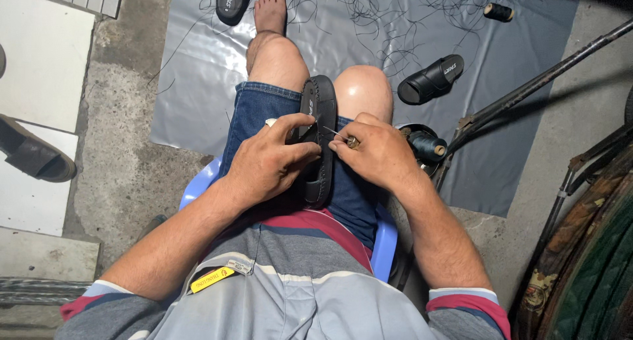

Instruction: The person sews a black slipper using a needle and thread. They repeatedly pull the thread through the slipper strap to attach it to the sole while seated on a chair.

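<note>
A black slide sandal (321, 102) stands on edge between my knees, resting on my denim shorts. My left hand (267, 158) grips its side near the middle, thumb on the strap. My right hand (376, 152) presses against the sandal's other side and pinches a thin metal needle (333, 132) pointing at the sole's edge. A ring sits on one finger of the right hand.
I sit on a blue plastic chair (386, 244) over a grey plastic sheet (198, 63) strewn with dark thread. Another black sandal (432, 79) lies right, a third (232, 0) by my foot. A dark thread spool (427, 145) and a small spool (498, 11) sit nearby. Metal bars (527, 89) cross right.
</note>
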